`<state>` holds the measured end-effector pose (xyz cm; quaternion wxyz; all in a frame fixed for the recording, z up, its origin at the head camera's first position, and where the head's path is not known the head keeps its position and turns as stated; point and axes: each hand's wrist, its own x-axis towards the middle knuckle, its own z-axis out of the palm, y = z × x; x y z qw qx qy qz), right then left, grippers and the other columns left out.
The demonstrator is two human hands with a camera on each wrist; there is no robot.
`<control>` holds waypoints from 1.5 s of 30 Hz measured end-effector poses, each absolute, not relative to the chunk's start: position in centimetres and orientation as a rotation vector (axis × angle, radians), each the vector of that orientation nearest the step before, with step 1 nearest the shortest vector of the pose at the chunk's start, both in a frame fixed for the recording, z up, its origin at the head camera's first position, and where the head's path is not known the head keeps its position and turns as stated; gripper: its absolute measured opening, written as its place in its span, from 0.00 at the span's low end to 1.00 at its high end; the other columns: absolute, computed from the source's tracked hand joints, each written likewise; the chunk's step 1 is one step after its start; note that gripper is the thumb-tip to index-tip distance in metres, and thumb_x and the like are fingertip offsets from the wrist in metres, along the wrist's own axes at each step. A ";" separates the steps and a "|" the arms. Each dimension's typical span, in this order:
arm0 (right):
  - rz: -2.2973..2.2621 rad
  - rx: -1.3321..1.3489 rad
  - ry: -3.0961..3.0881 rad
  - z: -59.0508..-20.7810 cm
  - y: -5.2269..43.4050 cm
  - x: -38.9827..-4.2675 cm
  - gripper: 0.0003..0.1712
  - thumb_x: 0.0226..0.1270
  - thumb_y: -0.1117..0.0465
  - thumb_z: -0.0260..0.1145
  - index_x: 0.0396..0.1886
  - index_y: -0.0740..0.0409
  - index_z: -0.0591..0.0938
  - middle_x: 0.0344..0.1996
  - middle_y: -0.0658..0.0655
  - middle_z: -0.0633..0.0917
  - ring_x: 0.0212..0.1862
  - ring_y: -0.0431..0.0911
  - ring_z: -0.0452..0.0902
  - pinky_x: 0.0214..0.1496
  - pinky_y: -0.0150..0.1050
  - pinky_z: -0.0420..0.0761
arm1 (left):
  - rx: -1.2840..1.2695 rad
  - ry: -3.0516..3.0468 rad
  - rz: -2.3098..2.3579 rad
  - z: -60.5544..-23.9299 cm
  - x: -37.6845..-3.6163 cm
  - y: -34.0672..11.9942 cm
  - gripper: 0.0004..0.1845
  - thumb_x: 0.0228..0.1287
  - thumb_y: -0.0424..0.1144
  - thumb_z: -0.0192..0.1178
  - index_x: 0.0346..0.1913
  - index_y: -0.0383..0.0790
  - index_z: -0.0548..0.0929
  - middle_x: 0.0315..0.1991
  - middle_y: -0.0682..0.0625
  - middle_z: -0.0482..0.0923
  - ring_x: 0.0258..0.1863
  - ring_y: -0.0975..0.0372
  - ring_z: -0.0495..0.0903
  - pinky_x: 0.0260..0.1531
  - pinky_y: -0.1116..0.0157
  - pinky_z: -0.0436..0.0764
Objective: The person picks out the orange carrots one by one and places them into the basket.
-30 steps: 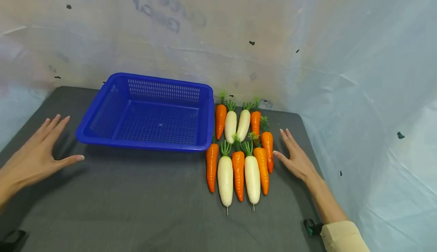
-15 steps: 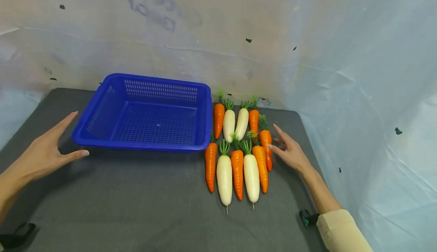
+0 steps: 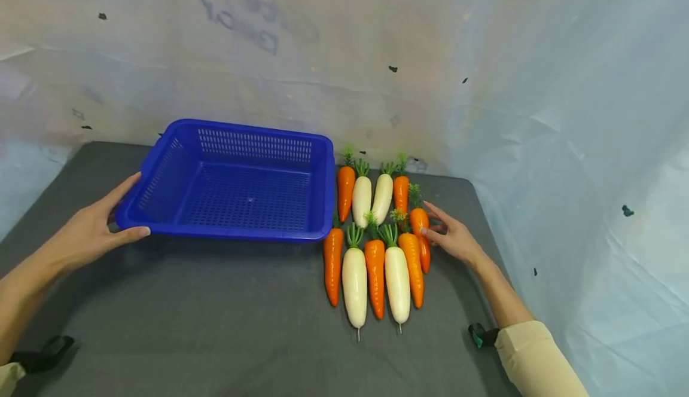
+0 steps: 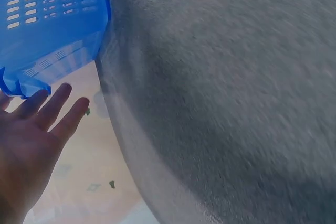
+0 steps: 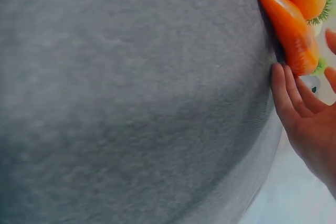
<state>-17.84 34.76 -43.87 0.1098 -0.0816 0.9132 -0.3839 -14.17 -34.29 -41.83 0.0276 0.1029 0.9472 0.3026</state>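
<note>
My left hand point(image 3: 94, 232) is at the left front corner of a blue plastic basket point(image 3: 226, 229), thumb and fingers spread about its rim. In the left wrist view the fingers point(image 4: 52, 106) look fairly straight and reach the basket's edge point(image 4: 47, 40). My right hand point(image 3: 454, 238) is beside the rightmost orange carrot point(image 3: 421, 223), its thumb over the carrot's side. Seen from the right wrist, straight fingers point(image 5: 286, 95) lie along the carrot point(image 5: 294, 35) near its leafy end, with the thumb apart. White radishes point(image 3: 355, 286) and more carrots point(image 3: 375, 277) lie to its left.
The vegetables lie side by side in two rows, right of the basket, on a dark grey table point(image 3: 226, 325). A pale plastic sheet point(image 3: 350, 44) hangs behind the table and along its right side. Nothing lies inside the basket.
My left hand has moved right to the basket's corner. The right hand has moved left to the rightmost carrot, its fingers bending a little. Basket and vegetables keep their places.
</note>
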 end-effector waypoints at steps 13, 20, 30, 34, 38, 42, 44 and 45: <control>-1.121 -0.234 2.584 -43.2 34.3 -19.1 0.45 0.70 0.53 0.67 0.80 0.47 0.55 0.71 0.69 0.65 0.40 0.54 0.85 0.32 0.46 0.87 | 0.348 2.754 1.161 -41.7 -16.3 -34.0 0.55 0.65 0.44 0.65 0.79 0.63 0.32 0.76 0.25 0.36 0.65 0.20 0.50 0.54 0.23 0.53; -1.141 -0.214 2.573 -43.4 34.1 -19.4 0.45 0.69 0.57 0.69 0.80 0.49 0.56 0.69 0.69 0.66 0.39 0.51 0.86 0.33 0.46 0.87 | 0.339 2.707 1.229 -41.9 -16.7 -33.9 0.56 0.63 0.42 0.66 0.79 0.64 0.33 0.78 0.31 0.31 0.70 0.23 0.42 0.57 0.22 0.47; -1.216 -0.200 2.499 -43.3 34.4 -19.0 0.43 0.71 0.60 0.66 0.80 0.51 0.56 0.67 0.72 0.69 0.40 0.52 0.86 0.38 0.47 0.87 | 0.339 2.638 1.286 -42.2 -17.0 -33.9 0.56 0.65 0.39 0.65 0.80 0.61 0.33 0.77 0.27 0.33 0.66 0.22 0.49 0.53 0.23 0.55; -1.247 -0.162 2.470 -43.2 34.8 -18.8 0.42 0.71 0.59 0.65 0.80 0.50 0.57 0.71 0.71 0.61 0.44 0.53 0.84 0.41 0.47 0.87 | 0.332 2.620 1.296 -42.5 -17.1 -33.7 0.58 0.64 0.38 0.66 0.79 0.62 0.31 0.77 0.27 0.32 0.64 0.22 0.52 0.51 0.23 0.58; -1.274 -0.132 2.451 -42.9 35.1 -19.0 0.41 0.72 0.57 0.65 0.79 0.47 0.58 0.71 0.70 0.61 0.45 0.54 0.83 0.44 0.49 0.86 | 0.322 2.609 1.298 -42.3 -17.2 -33.7 0.59 0.64 0.39 0.66 0.78 0.64 0.28 0.77 0.29 0.29 0.66 0.21 0.48 0.55 0.23 0.53; -1.303 -0.125 2.447 -42.5 35.2 -19.2 0.42 0.71 0.58 0.65 0.80 0.46 0.57 0.72 0.71 0.61 0.48 0.57 0.83 0.45 0.51 0.86 | 0.315 2.587 1.286 -42.0 -17.3 -33.9 0.60 0.65 0.38 0.66 0.77 0.66 0.25 0.78 0.32 0.25 0.68 0.22 0.43 0.57 0.23 0.51; -1.328 -0.122 2.449 -42.2 35.1 -19.2 0.43 0.71 0.59 0.66 0.80 0.45 0.56 0.73 0.71 0.60 0.50 0.58 0.82 0.45 0.51 0.86 | 0.308 2.576 1.279 -41.8 -17.4 -34.1 0.61 0.65 0.38 0.66 0.76 0.66 0.24 0.78 0.32 0.25 0.68 0.22 0.44 0.56 0.23 0.52; -1.342 -0.123 2.451 -42.1 35.0 -19.3 0.43 0.71 0.59 0.66 0.80 0.44 0.56 0.73 0.71 0.60 0.51 0.58 0.82 0.46 0.51 0.86 | 0.301 2.570 1.276 -41.7 -17.5 -34.1 0.61 0.65 0.38 0.66 0.76 0.66 0.24 0.78 0.32 0.25 0.67 0.21 0.45 0.55 0.23 0.53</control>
